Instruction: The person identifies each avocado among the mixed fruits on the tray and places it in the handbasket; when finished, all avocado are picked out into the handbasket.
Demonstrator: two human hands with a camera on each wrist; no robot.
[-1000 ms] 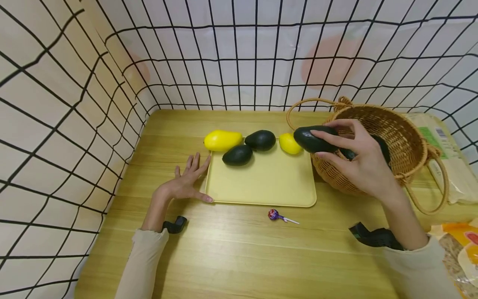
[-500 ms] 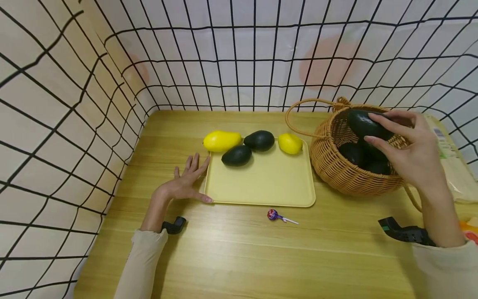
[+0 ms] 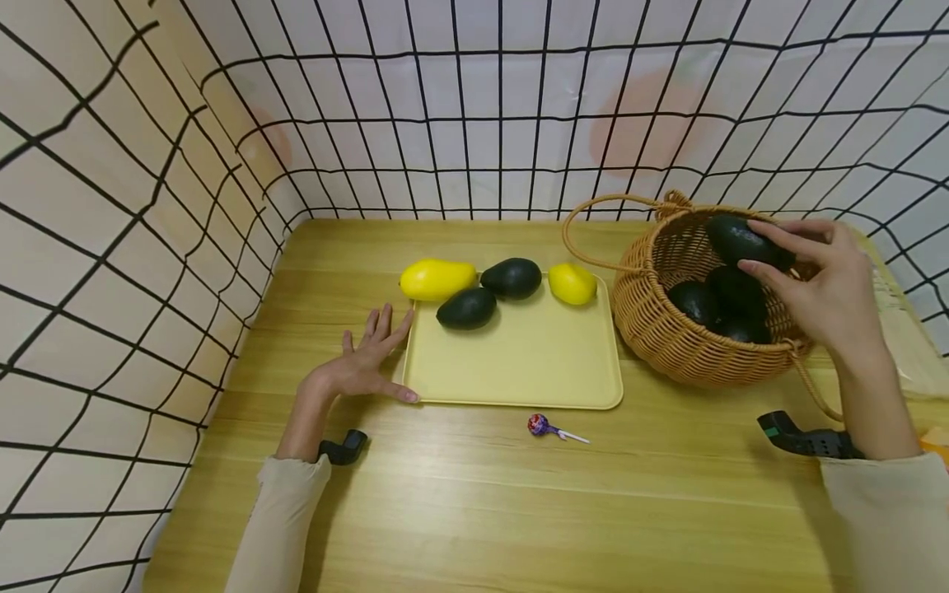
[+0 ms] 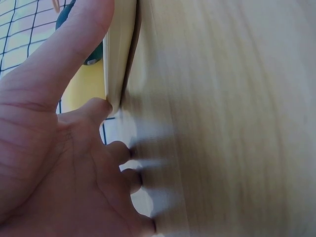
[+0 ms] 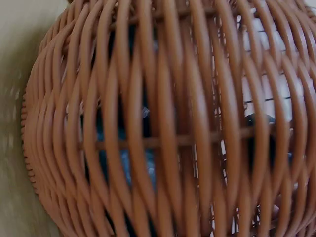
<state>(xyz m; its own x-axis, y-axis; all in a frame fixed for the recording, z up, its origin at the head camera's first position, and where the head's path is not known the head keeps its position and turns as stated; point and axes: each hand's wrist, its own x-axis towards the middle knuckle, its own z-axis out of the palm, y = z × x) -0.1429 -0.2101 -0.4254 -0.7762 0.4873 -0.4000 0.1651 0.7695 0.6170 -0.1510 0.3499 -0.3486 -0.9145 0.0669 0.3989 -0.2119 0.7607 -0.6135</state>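
My right hand (image 3: 834,288) pinches a dark green avocado (image 3: 741,240) between thumb and fingers, just inside the mouth of the wicker basket (image 3: 667,338). Below it, several dark avocados (image 3: 693,301) lie in the basket. The right wrist view is filled by the basket's wicker wall (image 5: 168,98), with dark shapes behind its gaps. My left hand (image 3: 363,362) has its fingers spread on the table, thumb and index fingertip at the left edge of the yellow tray (image 3: 534,362). On the tray are two avocados (image 3: 511,278), a yellow mango (image 3: 437,280) overlapping the rim and a lemon (image 3: 572,284).
A wrapped lollipop (image 3: 539,425) lies in front of the tray. Black wire grid panels (image 3: 504,123) stand at the back and sides. A clear package (image 3: 915,338) lies right of the basket, partly hidden by my right arm. The basket's handle (image 3: 578,247) loops to the left.
My right hand has carried the avocado from the tray's right side rightward over the basket, then slightly further right. My left hand has stayed put.
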